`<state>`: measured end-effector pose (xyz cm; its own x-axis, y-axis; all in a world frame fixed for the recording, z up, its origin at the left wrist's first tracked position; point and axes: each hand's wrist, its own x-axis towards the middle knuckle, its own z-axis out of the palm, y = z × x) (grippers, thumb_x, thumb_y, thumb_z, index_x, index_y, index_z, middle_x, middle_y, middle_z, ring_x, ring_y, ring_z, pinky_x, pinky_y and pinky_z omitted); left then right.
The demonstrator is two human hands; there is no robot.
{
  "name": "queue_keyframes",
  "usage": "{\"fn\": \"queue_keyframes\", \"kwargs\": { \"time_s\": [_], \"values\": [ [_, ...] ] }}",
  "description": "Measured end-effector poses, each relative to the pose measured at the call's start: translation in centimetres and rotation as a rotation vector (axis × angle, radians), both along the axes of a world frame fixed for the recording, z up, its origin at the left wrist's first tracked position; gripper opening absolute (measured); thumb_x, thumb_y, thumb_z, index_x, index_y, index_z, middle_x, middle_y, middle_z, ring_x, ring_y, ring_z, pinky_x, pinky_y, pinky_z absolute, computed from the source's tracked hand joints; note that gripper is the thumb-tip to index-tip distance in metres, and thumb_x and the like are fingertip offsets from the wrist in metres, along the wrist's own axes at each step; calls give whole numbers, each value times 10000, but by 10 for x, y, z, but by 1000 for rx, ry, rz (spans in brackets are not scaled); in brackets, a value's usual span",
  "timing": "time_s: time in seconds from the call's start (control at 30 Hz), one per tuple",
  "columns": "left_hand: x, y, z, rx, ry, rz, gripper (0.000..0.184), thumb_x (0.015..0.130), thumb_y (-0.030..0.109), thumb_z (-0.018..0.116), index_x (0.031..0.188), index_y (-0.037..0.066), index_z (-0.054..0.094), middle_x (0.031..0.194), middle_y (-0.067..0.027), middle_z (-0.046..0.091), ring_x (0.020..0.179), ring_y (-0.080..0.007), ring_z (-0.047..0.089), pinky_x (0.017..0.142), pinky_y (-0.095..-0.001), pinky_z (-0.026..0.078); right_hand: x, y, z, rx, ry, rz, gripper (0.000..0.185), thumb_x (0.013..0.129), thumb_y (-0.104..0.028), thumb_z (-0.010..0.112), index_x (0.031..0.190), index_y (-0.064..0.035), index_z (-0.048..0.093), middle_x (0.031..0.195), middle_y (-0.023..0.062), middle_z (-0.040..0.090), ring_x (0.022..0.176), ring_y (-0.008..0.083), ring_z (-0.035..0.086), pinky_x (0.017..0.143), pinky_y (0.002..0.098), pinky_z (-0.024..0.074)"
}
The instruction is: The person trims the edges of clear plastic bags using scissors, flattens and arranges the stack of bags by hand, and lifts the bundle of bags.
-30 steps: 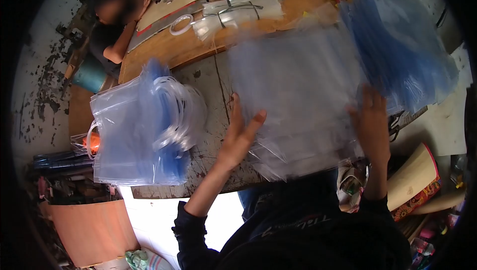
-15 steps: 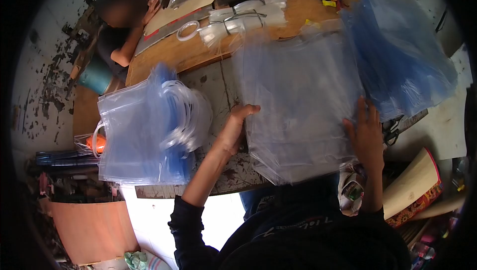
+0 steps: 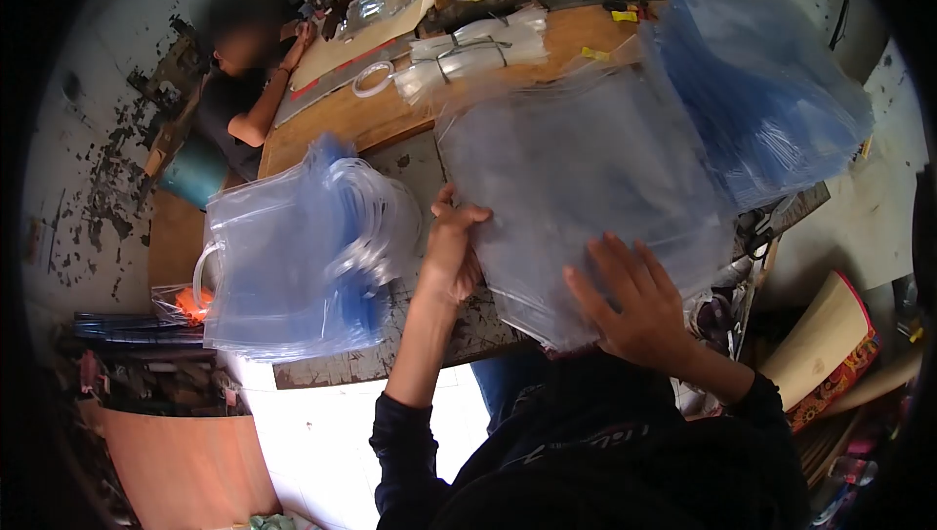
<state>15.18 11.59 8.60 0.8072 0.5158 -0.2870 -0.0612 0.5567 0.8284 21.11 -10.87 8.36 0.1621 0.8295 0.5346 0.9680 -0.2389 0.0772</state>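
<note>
A stack of clear plastic sheets (image 3: pixel 576 169) lies in front of me on the worktable. My left hand (image 3: pixel 457 242) has the stack's left edge between its thumb on top and its fingers at the side. My right hand (image 3: pixel 630 305) rests on the lower part of the stack, its fingers spread. Left of them sits a pile of clear plastic bags (image 3: pixel 268 257) with white tube-like handles (image 3: pixel 366 213). Beyond the stack on the right is a larger heap of bluish clear plastic (image 3: pixel 761 91).
Tied bundles of clear strips (image 3: pixel 473 54) and a white ring-shaped roll (image 3: pixel 373 79) lie on the wooden tabletop (image 3: pixel 322 130). A person (image 3: pixel 244 91) leans at its far left. Scissors (image 3: pixel 759 237) are at the right edge, near a rolled patterned sheet (image 3: pixel 830 354).
My right hand has moved from the stack's right edge leftward onto its lower surface. My left hand still has the left edge. The view has shifted slightly.
</note>
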Motion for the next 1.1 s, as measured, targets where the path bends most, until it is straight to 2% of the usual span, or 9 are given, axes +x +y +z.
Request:
{"fn": "queue_keyframes", "kwargs": {
  "time_s": [0.2, 0.3, 0.4, 0.47, 0.63, 0.73, 0.97, 1.03, 1.1],
  "values": [
    [4, -2, 49, 34, -366, -22, 696, 811, 215, 562, 1301, 58, 94, 1167, -207, 414, 1070, -298, 490, 802, -442, 487, 24, 19, 47, 397, 169, 126, 454, 698, -4, 579, 1146, -40, 516, 958, 159, 608, 825, 244, 624, 703, 306, 492],
    [7, -17, 53, 84, -574, 42, 809, 819, 463, 499, 1363, 97, 26, 1386, -261, 140, 1308, -328, 152, 1020, -527, 186, 30, 31, 90, 570, 323, -6, 372, 729, 19, 558, 1101, 12, 535, 900, 91, 633, 677, 167, 615, 634, 288, 479],
    [20, -41, 13, 54, -139, 126, 853, 798, 521, 509, 1379, 92, 54, 1400, -205, 167, 1286, -326, 213, 1015, -508, 203, 42, 43, 112, 789, 742, -252, 323, 761, -21, 591, 1077, 28, 546, 918, 52, 623, 701, 103, 573, 653, 257, 450],
    [28, -49, -9, -201, -262, -151, 765, 795, 577, 451, 1361, 120, 216, 1389, -133, 234, 1264, -319, 244, 998, -535, 219, 58, 55, 111, 1317, 782, 217, 281, 791, -58, 599, 1059, 19, 560, 915, 37, 609, 771, 84, 542, 714, 233, 424],
    [7, -41, 14, -182, -442, 144, 759, 753, 576, 517, 1329, 130, 304, 1356, -108, 283, 1202, -282, 340, 976, -501, 309, 37, 59, 95, 1612, 1316, 393, 442, 832, -106, 579, 1223, -15, 395, 1076, 80, 519, 974, 163, 515, 838, 312, 432],
    [-19, -13, 6, 93, -378, 220, 832, 698, 459, 636, 1275, -44, 311, 1212, -198, 432, 1146, -318, 400, 956, -392, 341, 17, 47, 66, 1643, 1490, 375, 435, 852, -126, 555, 1234, -26, 372, 1113, 80, 499, 1015, 177, 500, 877, 339, 415],
    [-69, -27, -22, 325, 154, 11, 705, 761, 301, 640, 1251, -77, 303, 1185, -213, 453, 1117, -260, 430, 953, -332, 322, -14, -46, -36, 1187, 1968, -145, 382, 854, -180, 560, 1169, -2, 439, 999, 101, 574, 940, 182, 563, 817, 321, 458],
    [-73, -16, -44, 571, 225, -109, 803, 740, 306, 668, 1286, -83, 225, 1212, -206, 425, 1137, -297, 418, 953, -348, 329, -5, -82, -36, 323, 1762, -344, 339, 806, -190, 611, 1070, 6, 527, 869, 111, 623, 812, 215, 614, 775, 324, 470],
    [-73, -11, -26, 515, 224, -191, 772, 754, 285, 653, 1290, -71, 227, 1215, -204, 417, 1132, -278, 416, 953, -342, 324, 15, -104, -5, -15, 1468, -463, 350, 783, -203, 629, 1047, 9, 543, 844, 126, 626, 777, 234, 622, 762, 324, 470]
  ]
}}
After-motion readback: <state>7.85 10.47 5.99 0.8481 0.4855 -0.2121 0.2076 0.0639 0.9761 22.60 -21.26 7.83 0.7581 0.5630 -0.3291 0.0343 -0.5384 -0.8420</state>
